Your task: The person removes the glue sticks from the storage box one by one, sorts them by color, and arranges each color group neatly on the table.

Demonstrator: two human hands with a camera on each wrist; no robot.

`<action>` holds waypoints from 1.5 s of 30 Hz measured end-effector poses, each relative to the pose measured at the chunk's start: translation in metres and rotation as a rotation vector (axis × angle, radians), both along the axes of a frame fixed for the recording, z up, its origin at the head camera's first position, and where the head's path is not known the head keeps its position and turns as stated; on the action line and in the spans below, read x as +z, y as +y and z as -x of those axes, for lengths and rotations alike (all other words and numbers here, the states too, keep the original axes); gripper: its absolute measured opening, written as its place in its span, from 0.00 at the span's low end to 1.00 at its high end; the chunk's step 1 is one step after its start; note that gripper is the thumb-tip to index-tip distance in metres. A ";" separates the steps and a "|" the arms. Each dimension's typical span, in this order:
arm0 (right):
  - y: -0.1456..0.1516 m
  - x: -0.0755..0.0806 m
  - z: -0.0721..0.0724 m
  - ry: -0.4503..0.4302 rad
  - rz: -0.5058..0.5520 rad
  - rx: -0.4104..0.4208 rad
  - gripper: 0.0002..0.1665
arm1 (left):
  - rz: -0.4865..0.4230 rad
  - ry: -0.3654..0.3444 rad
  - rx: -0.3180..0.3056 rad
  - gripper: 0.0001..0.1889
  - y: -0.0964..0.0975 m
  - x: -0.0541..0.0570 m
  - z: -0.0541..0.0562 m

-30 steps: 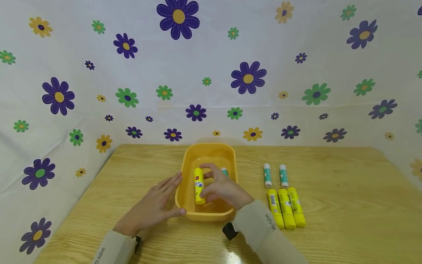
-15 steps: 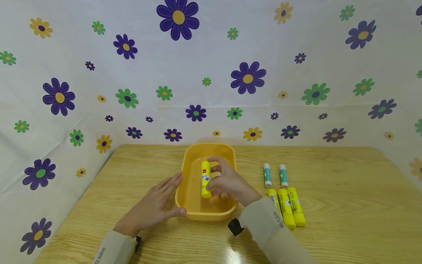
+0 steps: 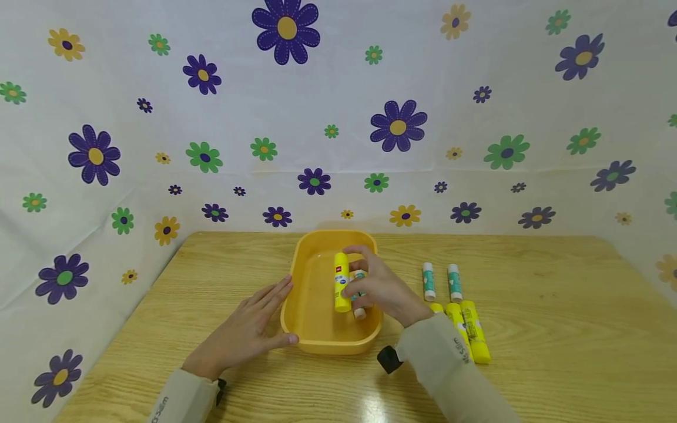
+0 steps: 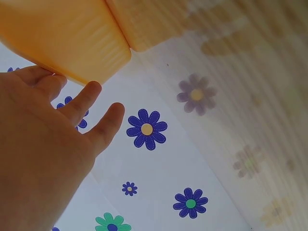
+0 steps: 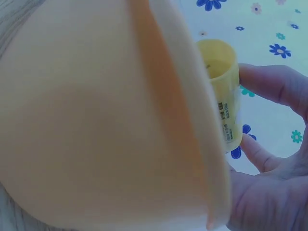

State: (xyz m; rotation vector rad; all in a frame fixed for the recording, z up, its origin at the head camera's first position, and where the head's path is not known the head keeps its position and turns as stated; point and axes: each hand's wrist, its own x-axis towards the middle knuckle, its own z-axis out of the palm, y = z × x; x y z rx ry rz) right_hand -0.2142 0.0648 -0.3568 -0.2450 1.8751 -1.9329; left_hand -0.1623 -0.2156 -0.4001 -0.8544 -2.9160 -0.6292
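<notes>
A yellow glue stick [image 3: 341, 282] is pinched between the thumb and fingers of my right hand [image 3: 378, 288], over the right part of the orange-yellow basin [image 3: 312, 346]. In the right wrist view the glue stick [image 5: 226, 96] shows behind the basin's wall [image 5: 192, 115], which hides part of it. Inside the basin, partly covered by my right hand, small white-and-teal glue sticks [image 3: 359, 313] lie near the right wall. My left hand [image 3: 245, 329] rests against the basin's left rim with fingers extended. The left wrist view has those fingers [image 4: 86, 98] touching the basin's outer side [image 4: 72, 38].
Right of the basin, two white-and-teal glue sticks [image 3: 429, 282] lie side by side on the wooden table [image 3: 555, 329]. Closer to me are several yellow glue sticks [image 3: 476, 332], partly hidden by the right sleeve [image 3: 444, 358]. A flowered cloth [image 3: 338, 88] hangs behind the table.
My right hand has carried the yellow glue stick rightward and slightly away across the basin, toward the small glue sticks. The left hand has stayed in place.
</notes>
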 end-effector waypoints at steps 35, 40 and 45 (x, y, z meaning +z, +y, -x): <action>0.063 0.012 -0.001 0.142 -0.121 -0.061 0.42 | 0.000 -0.015 0.011 0.48 -0.002 0.001 -0.002; 0.078 0.012 -0.003 0.146 -0.160 -0.068 0.41 | 0.002 -0.005 0.002 0.48 -0.002 0.001 -0.002; 0.090 0.012 -0.005 0.155 -0.194 -0.077 0.41 | 0.005 -0.005 -0.001 0.49 0.000 0.000 -0.001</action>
